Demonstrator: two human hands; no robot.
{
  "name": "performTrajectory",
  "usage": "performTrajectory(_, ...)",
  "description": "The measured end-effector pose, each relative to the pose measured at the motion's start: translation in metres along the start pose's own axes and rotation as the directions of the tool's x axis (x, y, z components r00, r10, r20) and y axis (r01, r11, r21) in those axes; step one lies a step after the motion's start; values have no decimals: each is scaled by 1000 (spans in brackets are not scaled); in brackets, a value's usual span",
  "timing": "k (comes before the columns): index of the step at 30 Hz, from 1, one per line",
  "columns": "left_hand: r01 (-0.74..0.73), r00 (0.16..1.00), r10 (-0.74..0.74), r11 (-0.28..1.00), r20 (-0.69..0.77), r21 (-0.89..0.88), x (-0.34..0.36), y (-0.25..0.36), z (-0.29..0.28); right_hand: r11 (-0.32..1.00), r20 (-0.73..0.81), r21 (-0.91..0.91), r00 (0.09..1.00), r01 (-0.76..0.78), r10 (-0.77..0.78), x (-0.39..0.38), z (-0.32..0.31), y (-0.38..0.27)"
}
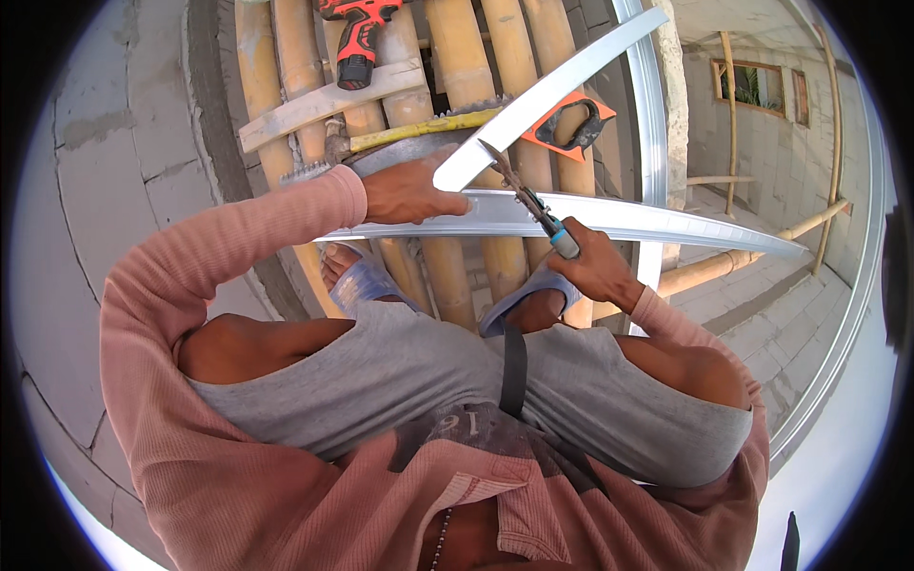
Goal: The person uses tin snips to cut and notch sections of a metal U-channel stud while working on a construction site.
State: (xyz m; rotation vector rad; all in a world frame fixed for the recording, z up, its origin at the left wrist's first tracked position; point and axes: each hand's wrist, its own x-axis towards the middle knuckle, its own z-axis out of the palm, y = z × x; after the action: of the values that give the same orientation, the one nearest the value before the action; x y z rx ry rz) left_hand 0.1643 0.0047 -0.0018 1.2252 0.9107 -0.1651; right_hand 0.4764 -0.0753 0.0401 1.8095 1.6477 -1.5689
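Closed around the silver metal channel (581, 214) is my left hand (411, 193), at the spot where a slanting metal strip (557, 95) meets it. I cannot tell whether strip and channel are one bent piece. The strip rises from my left fingers toward the far right. My right hand (592, 265) grips tin snips (538, 211) by their blue-and-grey handle. Their dark jaws lie against the strip's lower edge, just right of my left hand. How far the jaws are apart is hard to see.
Bamboo poles (452, 276) form the platform under my sandalled feet. Beyond the metal lie a red cordless drill (358, 43), a wooden board (333, 103), a yellow-handled tool (424, 129) and an orange-and-black handsaw (571, 126). More metal profile (647, 124) runs along the right, beside a drop to a lower floor.
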Motion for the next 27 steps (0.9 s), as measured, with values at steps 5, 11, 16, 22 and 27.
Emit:
performTrajectory(5, 0, 1000, 1, 999, -13, 46, 3, -4, 3, 993, 19, -112, 999, 41, -40, -1, 6, 6)
performTrajectory(11, 22, 1000, -21, 996, -10, 84, 20, -21, 9, 984, -18, -178, 1000, -2, -1, -3, 4, 4)
performTrajectory(16, 4, 1000, -3, 999, -17, 51, 19, -20, 4, 985, 79, -157, 994, -68, 81, 0, -11, -2)
performTrajectory(22, 42, 995, -37, 998, 88, -55, 11, 4, 1, 943, 345, 128, 905, -307, 248, -5, -38, -22)
performTrajectory(27, 66, 993, -52, 989, 107, -134, 9, 1, 3, 937, 412, 175, 887, -302, 209, -4, -46, -21)
